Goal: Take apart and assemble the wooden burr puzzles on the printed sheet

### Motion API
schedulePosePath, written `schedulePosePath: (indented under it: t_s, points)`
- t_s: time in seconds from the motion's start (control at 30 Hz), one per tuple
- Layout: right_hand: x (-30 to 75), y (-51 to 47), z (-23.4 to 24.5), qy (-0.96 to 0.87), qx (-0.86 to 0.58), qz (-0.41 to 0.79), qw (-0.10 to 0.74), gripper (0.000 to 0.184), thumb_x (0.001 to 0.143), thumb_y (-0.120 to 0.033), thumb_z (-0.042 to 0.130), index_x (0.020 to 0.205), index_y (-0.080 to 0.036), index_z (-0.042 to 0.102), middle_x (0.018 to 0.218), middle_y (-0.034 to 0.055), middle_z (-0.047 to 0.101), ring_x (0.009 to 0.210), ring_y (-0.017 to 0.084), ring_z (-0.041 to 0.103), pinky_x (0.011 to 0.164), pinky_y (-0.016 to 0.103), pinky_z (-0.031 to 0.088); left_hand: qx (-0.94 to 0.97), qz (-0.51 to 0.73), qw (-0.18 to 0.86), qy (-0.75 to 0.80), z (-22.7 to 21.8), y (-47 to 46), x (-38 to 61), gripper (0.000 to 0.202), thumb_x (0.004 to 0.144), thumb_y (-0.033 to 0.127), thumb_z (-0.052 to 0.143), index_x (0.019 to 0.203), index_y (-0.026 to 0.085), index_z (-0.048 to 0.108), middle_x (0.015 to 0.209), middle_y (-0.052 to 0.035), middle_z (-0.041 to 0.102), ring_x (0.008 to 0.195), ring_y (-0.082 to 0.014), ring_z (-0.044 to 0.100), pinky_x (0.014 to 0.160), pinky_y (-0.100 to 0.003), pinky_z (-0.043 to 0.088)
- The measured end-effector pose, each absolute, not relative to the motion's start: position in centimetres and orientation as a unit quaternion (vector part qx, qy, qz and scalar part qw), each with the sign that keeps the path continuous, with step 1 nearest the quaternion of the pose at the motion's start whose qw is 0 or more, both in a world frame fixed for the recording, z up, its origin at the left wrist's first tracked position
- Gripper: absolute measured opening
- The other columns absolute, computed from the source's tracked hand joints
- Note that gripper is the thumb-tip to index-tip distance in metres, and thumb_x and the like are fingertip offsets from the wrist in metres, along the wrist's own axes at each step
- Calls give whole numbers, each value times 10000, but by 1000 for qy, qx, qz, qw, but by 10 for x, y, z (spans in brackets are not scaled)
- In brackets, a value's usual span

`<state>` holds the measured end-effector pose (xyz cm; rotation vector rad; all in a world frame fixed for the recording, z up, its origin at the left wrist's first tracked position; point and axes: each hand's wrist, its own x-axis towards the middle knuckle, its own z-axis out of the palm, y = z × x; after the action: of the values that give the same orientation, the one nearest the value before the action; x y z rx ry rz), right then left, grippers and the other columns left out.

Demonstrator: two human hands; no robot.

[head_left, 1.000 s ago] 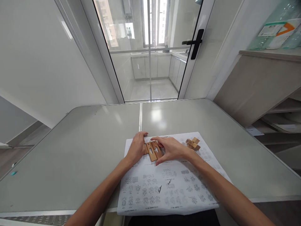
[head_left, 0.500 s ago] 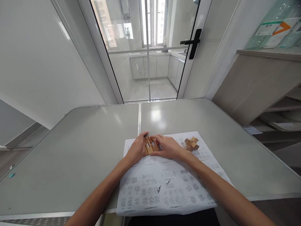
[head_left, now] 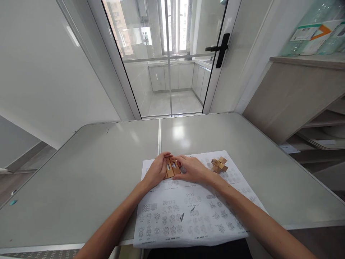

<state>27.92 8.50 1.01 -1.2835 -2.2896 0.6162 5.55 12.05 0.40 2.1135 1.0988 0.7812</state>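
Two flat slotted wooden puzzle pieces [head_left: 171,168] stand side by side on a printed sheet [head_left: 188,212]. My left hand [head_left: 156,169] curls round their left side, fingertips on the top edge. My right hand [head_left: 192,168] grips them from the right, fingers bent over the top. Both hands pinch the pieces together. An assembled wooden block cluster [head_left: 220,164] lies alone on the sheet, a little to the right of my right hand.
The sheet of small diagrams hangs over the near edge of a grey table [head_left: 88,172]. A seam runs down the table's middle. A glass door with a black handle [head_left: 219,48] stands beyond. Shelves [head_left: 318,118] are at the right.
The wooden pieces have been raised from lying flat to nearly upright, and both hands have closed in tighter around them. The block cluster has not moved.
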Motion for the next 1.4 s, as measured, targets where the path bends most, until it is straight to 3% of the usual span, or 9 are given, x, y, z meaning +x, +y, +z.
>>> schedulePosePath:
  t_s: [0.27, 0.4, 0.57, 0.63, 0.77, 0.9, 1.03, 1.17, 1.4]
  points:
    - [277, 81, 19, -838, -439, 227, 229, 617, 901, -441, 806, 1432, -261, 548, 1135, 55, 712, 807, 202, 670, 769, 342, 503, 786, 307, 327, 425, 7, 120, 58, 321, 1114, 302, 323, 1311, 206, 558, 1297, -112, 737, 1213, -242, 709, 1075, -477, 557]
    - [277, 79, 23, -832, -430, 254, 240, 532, 913, -351, 783, 1392, -275, 563, 1153, 37, 719, 709, 150, 627, 756, 321, 494, 801, 305, 279, 432, 10, 118, 58, 303, 1098, 321, 380, 1282, 210, 594, 1261, -112, 745, 1212, -264, 699, 1057, -492, 557]
    - [278, 79, 23, -822, -436, 278, 238, 478, 933, -220, 680, 1396, -269, 571, 850, -31, 708, 653, 149, 613, 718, 300, 465, 829, 294, 192, 435, 10, 119, 54, 290, 952, 297, 626, 1234, 226, 622, 1221, -91, 738, 1160, -283, 686, 1044, -499, 548]
    - [278, 79, 21, -825, -437, 269, 237, 485, 950, -213, 647, 1423, -270, 561, 813, -33, 705, 663, 160, 623, 710, 301, 462, 830, 295, 178, 439, 9, 121, 53, 316, 899, 289, 672, 1206, 235, 628, 1187, -82, 742, 1119, -283, 693, 1024, -493, 555]
    - [276, 81, 15, -831, -442, 227, 251, 386, 1004, -262, 597, 1389, -257, 579, 1012, 26, 767, 708, 172, 665, 749, 322, 491, 828, 298, 175, 441, 11, 122, 52, 323, 857, 280, 684, 1175, 236, 640, 1163, -78, 744, 1090, -283, 696, 998, -484, 562]
    - [278, 86, 13, -807, -470, 171, 313, 238, 1046, -266, 539, 1262, -243, 637, 1264, 73, 728, 655, 143, 652, 734, 321, 504, 826, 291, 175, 450, 16, 120, 53, 346, 822, 224, 656, 1168, 231, 644, 1168, -73, 740, 1092, -286, 689, 995, -479, 556]
    - [280, 89, 17, -757, -510, 152, 379, 172, 1042, -219, 500, 1121, -223, 653, 1151, 59, 738, 655, 141, 650, 671, 294, 489, 827, 272, 170, 461, 19, 119, 53, 380, 778, 170, 633, 1153, 227, 658, 1080, -63, 741, 1044, -294, 690, 940, -470, 559]
    - [280, 89, 18, -738, -539, 128, 385, 176, 1041, -218, 488, 1068, -224, 662, 1054, 43, 757, 666, 152, 662, 660, 297, 472, 835, 264, 158, 455, 21, 117, 53, 444, 741, 134, 617, 1167, 249, 669, 950, -44, 724, 1019, -298, 689, 888, -438, 560]
    - [284, 90, 17, -665, -621, 53, 412, 183, 1011, -226, 484, 1030, -217, 666, 965, 61, 767, 757, 202, 694, 623, 311, 401, 848, 238, 119, 457, 25, 108, 56, 458, 763, 77, 574, 1169, 277, 644, 1058, -49, 730, 1066, -309, 672, 844, -436, 540]
